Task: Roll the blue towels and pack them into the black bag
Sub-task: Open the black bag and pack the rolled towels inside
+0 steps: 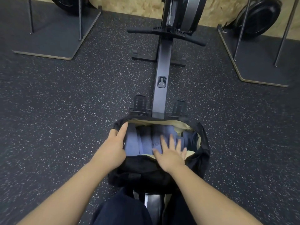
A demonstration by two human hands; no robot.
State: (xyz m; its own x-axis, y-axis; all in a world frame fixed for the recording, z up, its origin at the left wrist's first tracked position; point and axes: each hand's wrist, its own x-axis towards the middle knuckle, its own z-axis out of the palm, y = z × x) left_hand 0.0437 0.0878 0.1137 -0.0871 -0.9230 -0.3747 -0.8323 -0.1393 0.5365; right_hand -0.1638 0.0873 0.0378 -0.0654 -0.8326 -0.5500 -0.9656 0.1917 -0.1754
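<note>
The black bag (146, 172) is sat open on the rowing machine (162, 70) rail, with rolled blue towels (146, 142) packed inside. Its left rim is gripped by the left hand (116, 143), and the right hand (172, 155) is laid flat over the towels, fingers spread, though it's kinda blurry.

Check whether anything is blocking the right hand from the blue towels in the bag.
Nothing visible does. The black bag gapes open, the left hand holds its left rim back, and the right hand lies flat, fingers spread, directly on the rolled blue towels inside.
</note>
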